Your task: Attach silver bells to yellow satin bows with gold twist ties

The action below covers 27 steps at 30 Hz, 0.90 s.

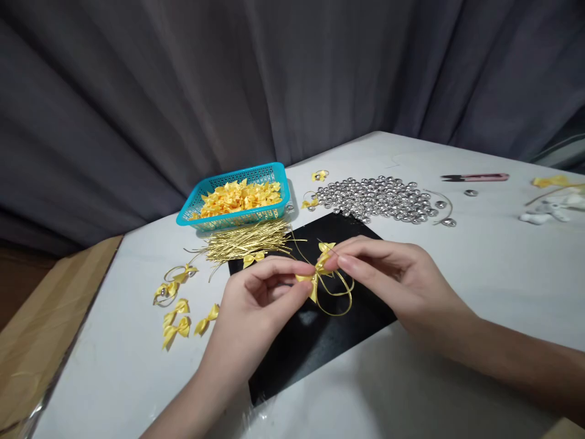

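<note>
My left hand [262, 311] and right hand [411, 286] are close together in front of me, with a yellow bow [322, 262] held up between them. My left thumb and forefinger are pinched on its left side. My right thumb and forefinger are closed on its right side; how much of the gold cord [336, 314] they also catch, I can't tell. The cord hangs in loops from the bow, above a black mat [311, 353] lying on the white table [114, 353].

Left of my left hand lie three loose bows [176, 332], and just past them two finished loops [167, 292], each a bow and a silver bead on a ring of cord. Beyond the mat's far left corner is a heap of cut cords [247, 241], and right behind it a blue basket [237, 216] piled with more bows. To the right of the basket spread many silver beads [379, 198], and farther right rests a pair of pink-handled snips [489, 177]. A dark curtain [219, 85] hangs behind everything.
</note>
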Motion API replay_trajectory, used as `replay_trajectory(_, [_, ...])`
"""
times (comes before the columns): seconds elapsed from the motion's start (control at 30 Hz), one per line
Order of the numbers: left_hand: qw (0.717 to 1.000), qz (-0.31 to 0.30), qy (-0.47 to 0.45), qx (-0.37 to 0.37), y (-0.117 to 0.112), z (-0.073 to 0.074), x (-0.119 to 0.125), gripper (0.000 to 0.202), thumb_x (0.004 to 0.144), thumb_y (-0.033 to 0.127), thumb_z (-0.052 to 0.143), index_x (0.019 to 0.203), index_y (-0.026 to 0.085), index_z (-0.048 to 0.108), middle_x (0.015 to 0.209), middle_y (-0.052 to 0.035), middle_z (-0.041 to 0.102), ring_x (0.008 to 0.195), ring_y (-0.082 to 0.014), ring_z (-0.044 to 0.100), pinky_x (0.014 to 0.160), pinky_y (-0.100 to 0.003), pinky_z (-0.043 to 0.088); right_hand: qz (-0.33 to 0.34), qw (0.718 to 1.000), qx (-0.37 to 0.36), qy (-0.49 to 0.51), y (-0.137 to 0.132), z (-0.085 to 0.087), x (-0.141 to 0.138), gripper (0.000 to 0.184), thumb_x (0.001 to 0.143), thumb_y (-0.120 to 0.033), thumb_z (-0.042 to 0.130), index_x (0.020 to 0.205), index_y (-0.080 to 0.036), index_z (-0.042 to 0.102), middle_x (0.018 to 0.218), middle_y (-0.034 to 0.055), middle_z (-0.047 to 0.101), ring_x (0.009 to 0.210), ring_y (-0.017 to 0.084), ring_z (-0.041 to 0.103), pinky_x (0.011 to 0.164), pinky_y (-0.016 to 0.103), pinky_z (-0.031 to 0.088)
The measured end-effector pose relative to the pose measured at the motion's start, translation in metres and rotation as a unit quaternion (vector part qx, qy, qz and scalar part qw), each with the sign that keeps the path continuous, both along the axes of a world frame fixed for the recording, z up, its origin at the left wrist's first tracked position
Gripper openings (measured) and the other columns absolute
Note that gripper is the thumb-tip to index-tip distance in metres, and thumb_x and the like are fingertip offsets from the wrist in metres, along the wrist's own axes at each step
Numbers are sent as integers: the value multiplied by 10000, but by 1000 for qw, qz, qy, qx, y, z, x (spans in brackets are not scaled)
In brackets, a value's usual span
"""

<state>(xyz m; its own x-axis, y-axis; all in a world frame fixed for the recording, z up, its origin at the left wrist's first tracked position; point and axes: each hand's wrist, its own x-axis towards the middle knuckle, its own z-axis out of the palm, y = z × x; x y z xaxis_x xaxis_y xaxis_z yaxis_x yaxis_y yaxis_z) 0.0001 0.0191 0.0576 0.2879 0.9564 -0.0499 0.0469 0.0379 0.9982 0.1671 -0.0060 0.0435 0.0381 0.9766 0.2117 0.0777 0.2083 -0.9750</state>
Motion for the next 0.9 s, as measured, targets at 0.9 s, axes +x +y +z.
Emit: replay_trajectory(0.9, [999, -18, 9, -25, 16, -2, -13, 210, 633, 116, 706, 832, 176, 677, 777, -17, 661, 686, -121, 597, 614, -200, 484, 86, 994, -62, -12, 10, -5, 0, 206, 815, -347, 589, 717, -178, 654, 771, 41, 657, 749, 151, 586, 711, 268, 471])
